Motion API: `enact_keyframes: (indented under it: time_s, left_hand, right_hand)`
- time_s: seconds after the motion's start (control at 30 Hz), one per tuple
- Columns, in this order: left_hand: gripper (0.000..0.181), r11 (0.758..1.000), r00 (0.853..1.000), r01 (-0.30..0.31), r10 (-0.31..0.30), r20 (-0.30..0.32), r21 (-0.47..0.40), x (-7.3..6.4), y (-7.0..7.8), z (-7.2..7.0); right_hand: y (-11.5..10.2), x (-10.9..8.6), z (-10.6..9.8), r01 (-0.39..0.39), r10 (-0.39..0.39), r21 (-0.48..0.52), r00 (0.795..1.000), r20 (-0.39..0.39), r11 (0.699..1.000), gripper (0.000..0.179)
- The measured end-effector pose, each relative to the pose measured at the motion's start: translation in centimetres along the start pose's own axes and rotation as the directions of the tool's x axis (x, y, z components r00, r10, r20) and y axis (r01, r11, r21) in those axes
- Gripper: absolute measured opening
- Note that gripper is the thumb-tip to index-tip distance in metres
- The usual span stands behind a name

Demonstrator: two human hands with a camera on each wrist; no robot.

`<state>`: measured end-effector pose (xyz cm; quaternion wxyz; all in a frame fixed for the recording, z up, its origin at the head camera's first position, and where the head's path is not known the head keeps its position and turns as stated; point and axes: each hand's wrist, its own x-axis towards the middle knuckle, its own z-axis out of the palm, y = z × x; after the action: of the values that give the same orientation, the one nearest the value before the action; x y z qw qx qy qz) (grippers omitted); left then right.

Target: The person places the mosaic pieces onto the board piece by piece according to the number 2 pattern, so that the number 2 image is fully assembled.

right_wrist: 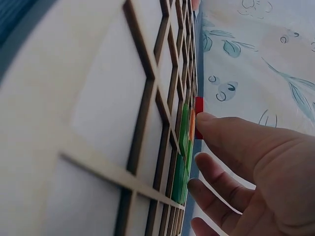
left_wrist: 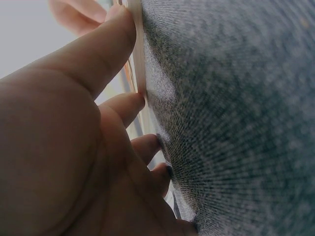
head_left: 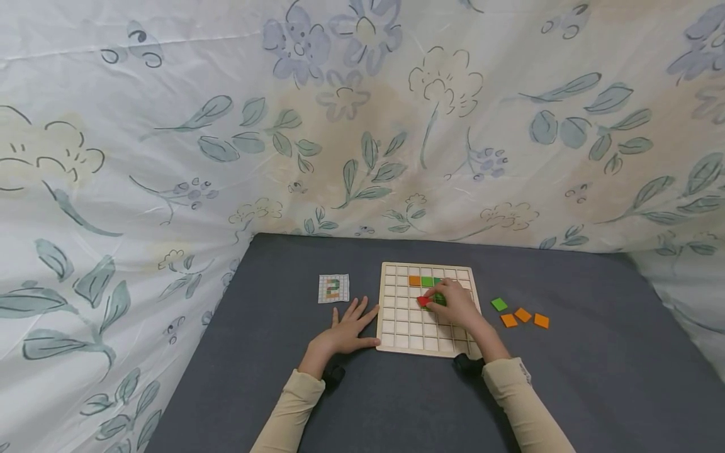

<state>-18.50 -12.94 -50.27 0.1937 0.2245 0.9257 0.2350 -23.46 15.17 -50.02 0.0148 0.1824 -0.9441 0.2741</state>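
Note:
A wooden grid board [head_left: 394, 340] with square cells lies flat on the table. My right hand [head_left: 455, 305] is over its upper middle and pinches a red square tile [head_left: 423, 302] between thumb and fingers. In the right wrist view the red tile [right_wrist: 199, 118] stands out above the grid, the thumb against it. An orange tile [head_left: 415, 280] and a green tile [head_left: 427, 282] sit in an upper row; more green tiles are partly hidden by the right hand. Fingers spread, my left hand [head_left: 343, 335] rests on the table, thumb and index fingertip at the board's left edge.
Right of the board lie a loose green tile [head_left: 499, 304] and several orange tiles [head_left: 523, 314]. A small printed grid card [head_left: 327, 290] with a coloured pattern lies to the left. The dark grey table [head_left: 385, 402] meets a floral curtain [head_left: 362, 126] behind.

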Motion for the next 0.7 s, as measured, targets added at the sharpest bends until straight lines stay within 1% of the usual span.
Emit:
enact_keyframes:
  time_s: [0.17, 0.3, 0.57, 0.7]
  left_hand:
    - [0.075, 1.000, 1.000, 0.000, 0.000, -0.003, 0.001, 0.02, -0.06, 0.07]
    - [0.075, 1.000, 1.000, 0.002, -0.002, -0.003, -0.001, 0.01, -0.01, 0.07]
    - [0.075, 1.000, 1.000, 0.007, -0.007, -0.006, 0.001, -0.11, 0.14, 0.00]
    - [0.075, 1.000, 1.000, 0.006, -0.006, -0.005, 0.001, -0.16, 0.16, -0.11]
  right_hand:
    - [-0.52, 0.07, 0.15, 0.020, -0.020, 0.018, 1.000, 0.013, 1.000, 0.015]
    - [-0.75, 0.12, 0.19, 0.036, -0.036, 0.010, 0.999, 0.013, 0.999, 0.014]
    - [-0.64, 0.30, 0.32, 0.066, -0.066, -0.013, 0.998, 0.019, 0.998, 0.010]
    - [-0.52, 0.53, 0.43, 0.072, -0.072, -0.021, 0.997, 0.005, 0.997, 0.008]
